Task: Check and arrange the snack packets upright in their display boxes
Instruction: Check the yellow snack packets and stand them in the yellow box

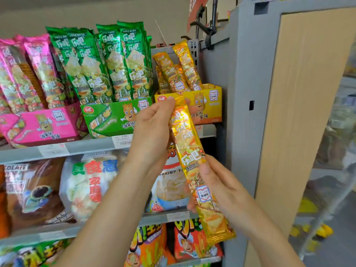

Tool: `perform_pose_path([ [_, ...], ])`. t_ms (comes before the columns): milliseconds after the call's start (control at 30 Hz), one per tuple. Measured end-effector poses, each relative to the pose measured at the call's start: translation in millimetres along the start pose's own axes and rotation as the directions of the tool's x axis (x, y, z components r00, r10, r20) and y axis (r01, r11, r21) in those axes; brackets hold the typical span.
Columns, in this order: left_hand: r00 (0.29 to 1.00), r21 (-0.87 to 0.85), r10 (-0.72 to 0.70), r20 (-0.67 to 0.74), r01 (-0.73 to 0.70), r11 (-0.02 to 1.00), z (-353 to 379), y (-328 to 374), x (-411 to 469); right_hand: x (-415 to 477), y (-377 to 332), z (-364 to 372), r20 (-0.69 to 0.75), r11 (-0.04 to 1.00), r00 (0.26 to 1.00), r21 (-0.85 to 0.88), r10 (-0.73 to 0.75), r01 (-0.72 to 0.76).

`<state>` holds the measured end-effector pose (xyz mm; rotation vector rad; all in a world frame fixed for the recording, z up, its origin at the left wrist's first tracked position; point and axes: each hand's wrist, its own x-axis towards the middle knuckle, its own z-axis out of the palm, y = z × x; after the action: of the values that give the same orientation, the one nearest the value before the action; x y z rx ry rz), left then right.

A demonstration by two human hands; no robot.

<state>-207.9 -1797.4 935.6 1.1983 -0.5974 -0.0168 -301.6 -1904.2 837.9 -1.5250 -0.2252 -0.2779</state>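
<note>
Surface: grey top shelf carrying three display boxes in a row; paper price labels on its front edge.
Room: shop aisle; grey upright post and tan panel at 3 o'clock.
Boxes: pink box at 9 o'clock, green box centre, yellow box at 1 o'clock, packets standing in each.
Yellow packet: held in front of the yellow box, tilted, top toward 11 o'clock.
Left hand: pinching the packet's top end.
Right hand: clasped around the packet's lower half.
Hidden: lower shelves partly covered by both forearms; price labels illegible; pink box cut off at the left edge.
</note>
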Motion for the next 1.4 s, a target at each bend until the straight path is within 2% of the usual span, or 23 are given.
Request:
perform_pose_path([
  [100, 0.997, -0.077, -0.001, -0.071, -0.004, 0.997, -2.7, 8.5, -7.7, -14.7, 7.9, 0.2, 0.081, 0.997, 0.995, 0.026, 0.066, -0.068],
  [200, 0.994, -0.127, -0.003, -0.107, -0.011, 0.992, -6.5, 11.7, -14.1, -22.3, 13.6, 2.4, -0.006, 0.999, 1.0, -0.038, 0.014, -0.014],
  [367, 0.976, -0.243, -0.105, -0.191, 0.057, 0.968, -14.8, 2.8, -21.3, -30.9, 18.0, 8.4, -0.006, 0.995, 1.0, -0.096, -0.006, 0.005],
  [500, 0.976, -0.193, -0.116, -0.187, 0.08, 0.978, -26.6, -0.7, -24.8, -36.0, 19.3, 18.2, -0.033, 0.989, 0.999, -0.149, -0.013, 0.008],
  [700, 0.978, -0.145, -0.113, -0.178, 0.087, 0.986, -49.6, 0.9, -34.0, -39.2, 17.8, 44.7, -0.129, 0.946, 0.988, -0.321, -0.081, 0.036],
  [800, 0.978, -0.085, -0.066, -0.197, 0.05, 0.995, -63.9, -0.1, -40.6, -36.4, 19.5, 62.7, -0.186, 0.884, 0.968, -0.463, -0.169, 0.065],
  [933, 0.968, -0.161, -0.094, -0.234, 0.057, 0.985, -83.6, 4.6, -49.6, -32.6, 20.7, 88.5, -0.229, 0.783, 0.926, -0.614, -0.3, 0.101],
  [1033, 0.975, -0.199, -0.097, -0.198, 0.057, 0.978, -97.2, 10.1, -58.7, -29.5, 22.9, 108.0, -0.241, 0.725, 0.903, -0.68, -0.355, 0.104],
  [1233, 0.989, -0.141, -0.097, -0.114, 0.081, 0.987, -115.3, 8.2, -80.6, -18.6, 24.4, 136.0, -0.295, 0.675, 0.864, -0.734, -0.408, 0.068],
  [1400, 0.997, -0.025, -0.014, -0.076, 0.013, 1.0, -128.3, 3.8, -93.3, -8.3, 24.0, 151.7, -0.272, 0.706, 0.873, -0.7, -0.405, 0.109],
])
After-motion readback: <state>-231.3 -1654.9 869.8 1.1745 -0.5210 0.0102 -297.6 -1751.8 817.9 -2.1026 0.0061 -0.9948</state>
